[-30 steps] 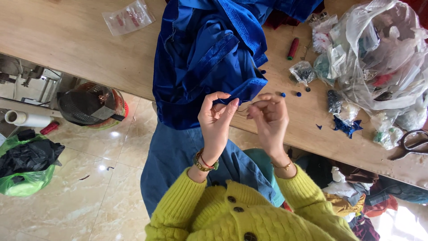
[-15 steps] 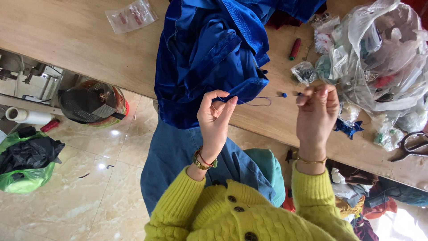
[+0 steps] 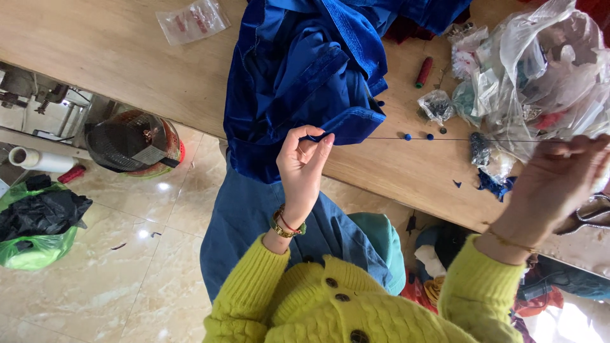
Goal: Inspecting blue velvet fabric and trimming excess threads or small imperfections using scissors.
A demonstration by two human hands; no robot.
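The left hand (image 3: 304,166) pinches a folded edge of the deep blue velvet garment (image 3: 305,76) lying on the pale wooden table (image 3: 95,51), while the right hand (image 3: 556,181), fingers closed, seems to grip a thin dark thread (image 3: 445,139) stretched taut from the cloth.

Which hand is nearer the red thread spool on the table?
Left. The left hand pinches the blue garment's edge, left of and below the red thread spool. The right hand is farther, off to the right, pulling thread taut.
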